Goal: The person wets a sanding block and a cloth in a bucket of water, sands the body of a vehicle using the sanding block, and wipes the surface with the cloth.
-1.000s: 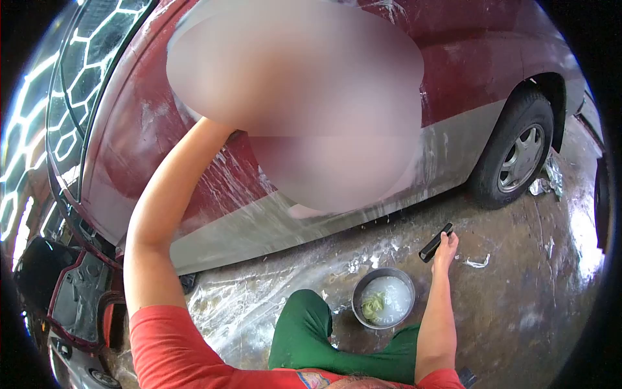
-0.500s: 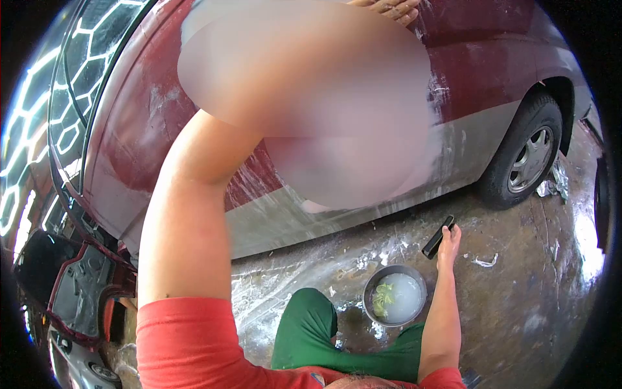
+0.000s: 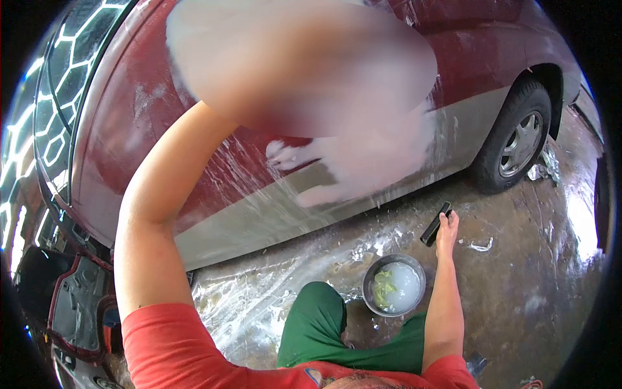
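My left arm reaches up and forward over the side of a dark red and grey car. A large blur hides that hand, so neither its fingers nor anything in them can be made out. Low on my right, my right hand is closed round a long black sanding block, held above the wet floor. Pale, smooth patches and whitish streaks cover the car's lower side in front of me.
A round metal basin of cloudy water with a yellow-green cloth stands between my knees and right arm. The car's wheel is at the right. A detached door panel is at the left. The floor is wet.
My left forearm has swung left, and the fingers that showed at the top are now hidden by the blur. My right hand still holds the block. The view has shifted slightly.
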`<control>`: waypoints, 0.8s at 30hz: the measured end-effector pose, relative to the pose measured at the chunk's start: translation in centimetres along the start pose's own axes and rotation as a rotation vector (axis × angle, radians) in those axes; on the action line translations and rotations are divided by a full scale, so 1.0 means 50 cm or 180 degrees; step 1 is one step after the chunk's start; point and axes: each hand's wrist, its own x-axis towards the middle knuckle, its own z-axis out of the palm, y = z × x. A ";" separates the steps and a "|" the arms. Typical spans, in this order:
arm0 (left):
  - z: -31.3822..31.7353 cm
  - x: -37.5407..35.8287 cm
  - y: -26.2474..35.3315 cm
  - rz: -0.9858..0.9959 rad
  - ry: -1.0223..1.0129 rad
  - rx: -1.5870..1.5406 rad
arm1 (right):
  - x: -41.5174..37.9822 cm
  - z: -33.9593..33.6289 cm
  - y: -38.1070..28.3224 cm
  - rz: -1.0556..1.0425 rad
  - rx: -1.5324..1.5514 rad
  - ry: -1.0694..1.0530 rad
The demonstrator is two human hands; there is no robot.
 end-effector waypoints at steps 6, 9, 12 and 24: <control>-0.004 -0.082 0.001 -0.0063 -0.0301 -0.0180 | 0.016 0.001 0.025 -0.0035 -0.0106 0.0116; -0.011 -0.141 0.005 -0.0166 -0.0467 -0.0259 | 0.018 0.006 0.034 0.0029 -0.0178 0.0037; -0.019 -0.198 0.013 -0.0296 -0.0562 -0.0272 | 0.012 0.009 0.037 -0.0023 -0.0329 0.0038; -0.017 -0.193 0.429 -0.1322 -0.0425 -0.2271 | 0.041 -0.024 0.086 0.0079 -0.0627 0.0029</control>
